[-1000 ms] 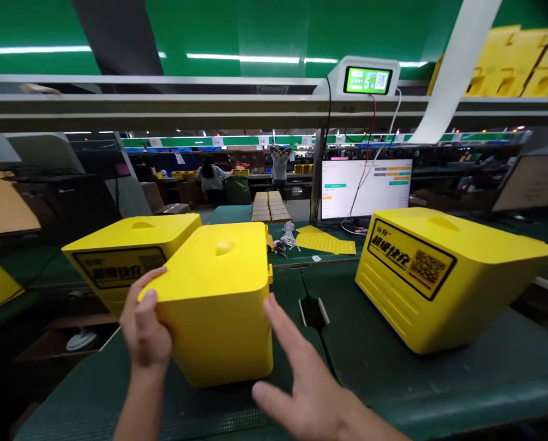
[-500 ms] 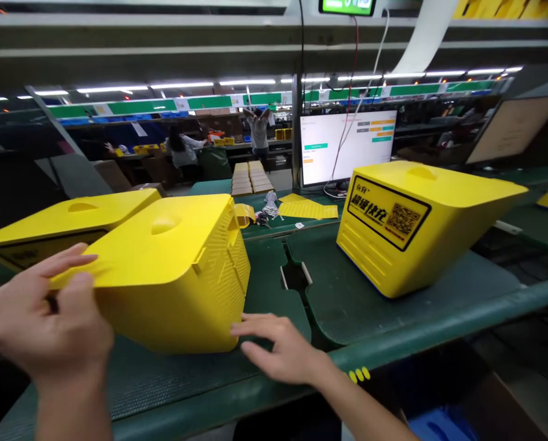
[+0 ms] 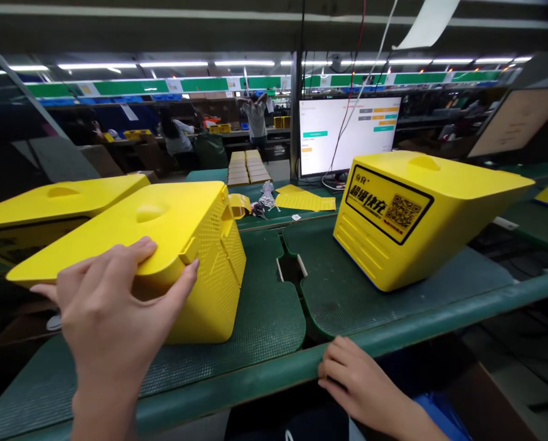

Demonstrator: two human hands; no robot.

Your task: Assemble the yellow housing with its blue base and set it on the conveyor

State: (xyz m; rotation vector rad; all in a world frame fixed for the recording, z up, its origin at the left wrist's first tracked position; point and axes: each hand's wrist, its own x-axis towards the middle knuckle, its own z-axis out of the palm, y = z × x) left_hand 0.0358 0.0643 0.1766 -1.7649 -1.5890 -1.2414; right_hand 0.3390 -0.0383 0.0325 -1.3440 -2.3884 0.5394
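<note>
A yellow plastic box (image 3: 198,306) with a flat lid and a perforated side panel stands at left on the green work surface. Over the lid's near corner my left hand (image 3: 111,306) is gripping, fingers on top and thumb reaching along the edge to the side latch. My right hand (image 3: 354,376) is at the green front rail (image 3: 264,383), away from the box, with its fingers curled in a pinch. Whatever lies between those fingertips is hidden. To the right stands another yellow box (image 3: 393,233) with a black-framed label and QR code.
A third yellow box (image 3: 62,199) sits behind at left. Yellow sheets (image 3: 305,201) and a bundle of white cables (image 3: 267,195) lie at the back, near a lit monitor (image 3: 347,135). A slotted gap (image 3: 292,268) splits the green surface. People work farther off.
My left hand has moved right along the lid's edge to the corner. My right hand has left the box's side for the rail, where yellow dots showed before.
</note>
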